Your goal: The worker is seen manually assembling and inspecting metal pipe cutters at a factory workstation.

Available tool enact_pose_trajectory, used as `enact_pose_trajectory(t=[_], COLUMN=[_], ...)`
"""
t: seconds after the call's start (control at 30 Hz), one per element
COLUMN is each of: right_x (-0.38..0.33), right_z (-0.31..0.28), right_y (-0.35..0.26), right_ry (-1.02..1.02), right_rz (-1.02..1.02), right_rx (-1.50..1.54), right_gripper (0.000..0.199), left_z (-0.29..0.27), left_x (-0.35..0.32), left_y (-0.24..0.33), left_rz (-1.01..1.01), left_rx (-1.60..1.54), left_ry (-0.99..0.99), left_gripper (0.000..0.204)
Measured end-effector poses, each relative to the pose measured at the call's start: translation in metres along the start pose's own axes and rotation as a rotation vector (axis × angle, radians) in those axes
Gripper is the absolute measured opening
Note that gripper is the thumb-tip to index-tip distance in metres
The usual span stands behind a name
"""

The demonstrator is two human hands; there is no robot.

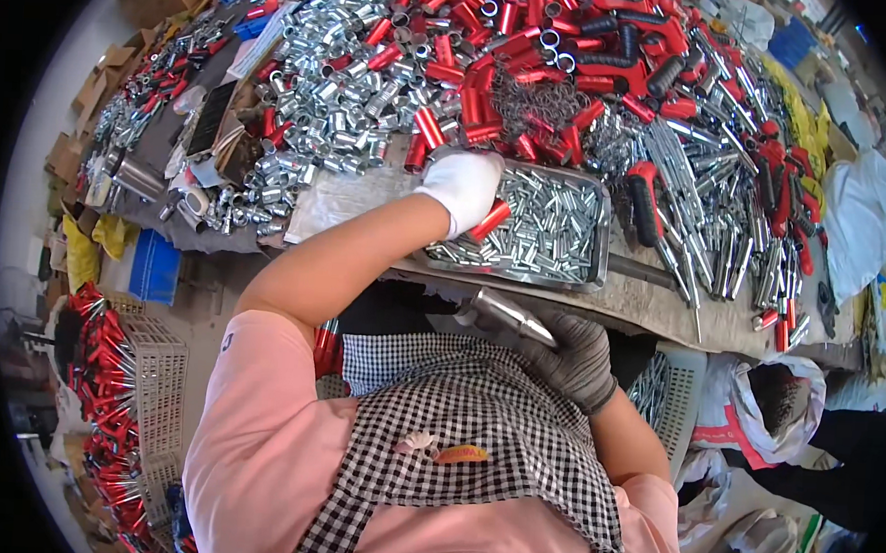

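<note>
My left hand [463,185], in a white glove, reaches over the left end of a metal tray [602,247] heaped with small silver pins [551,217]. Its fingers are bent down and mostly hidden, beside the pile of red tubes [482,108]. One short red tube [491,220] shows right beside the palm, over the pins; whether the hand grips it I cannot tell. Close to my apron, my right hand [581,362], in a grey glove, is closed around a shiny silver metal tube [509,314] that points up and left.
Silver collars [342,101] are heaped on the table's left. Black-and-red handles [647,202] and long metal rods [684,179] lie at right, near a tangle of wire springs [542,103]. A plastic crate [154,382] and red parts [101,389] stand low left; a white sack [767,394] sits low right.
</note>
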State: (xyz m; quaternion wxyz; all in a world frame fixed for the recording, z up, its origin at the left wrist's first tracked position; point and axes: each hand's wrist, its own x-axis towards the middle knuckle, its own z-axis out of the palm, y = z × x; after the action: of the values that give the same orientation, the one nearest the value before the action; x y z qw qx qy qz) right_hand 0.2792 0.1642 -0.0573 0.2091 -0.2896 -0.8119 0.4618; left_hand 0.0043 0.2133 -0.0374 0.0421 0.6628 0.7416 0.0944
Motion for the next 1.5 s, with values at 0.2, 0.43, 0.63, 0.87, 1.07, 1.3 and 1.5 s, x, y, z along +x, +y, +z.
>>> enact_pose_trajectory(t=[0.2,0.43,0.63,0.87,1.07,1.3,1.5], right_x=[0.015,0.021,0.024,0.026,0.029,0.024,0.019], right_z=[-0.019,-0.021,-0.004,-0.002,-0.009,-0.022,-0.022], right_y=[-0.012,-0.008,-0.023,-0.038,-0.039,-0.043,-0.028], right_ry=[0.018,0.006,0.027,0.077,0.074,0.047,0.151], right_rz=[0.071,0.006,-0.165,-0.252,-0.254,-0.137,-0.399], right_rx=[0.014,-0.091,0.01,-0.337,-0.259,-0.453,-0.65], right_gripper=[0.038,0.041,0.041,0.052,0.045,0.055,0.048], left_z=[-0.007,-0.045,-0.014,-0.013,-0.022,-0.011,-0.047], left_x=[-0.014,-0.102,-0.12,-0.131,-0.12,-0.115,-0.101], left_y=[-0.017,0.022,0.04,0.051,0.048,0.047,0.047], left_rz=[0.104,0.231,0.397,0.173,0.253,0.622,0.466], left_rx=[-0.223,-0.808,-0.978,-0.847,-1.042,-0.74,-0.507], left_ry=[0.213,0.279,0.21,0.353,0.272,0.424,-0.199], left_gripper=[0.029,0.012,0.014,0.012,0.014,0.007,0.02])
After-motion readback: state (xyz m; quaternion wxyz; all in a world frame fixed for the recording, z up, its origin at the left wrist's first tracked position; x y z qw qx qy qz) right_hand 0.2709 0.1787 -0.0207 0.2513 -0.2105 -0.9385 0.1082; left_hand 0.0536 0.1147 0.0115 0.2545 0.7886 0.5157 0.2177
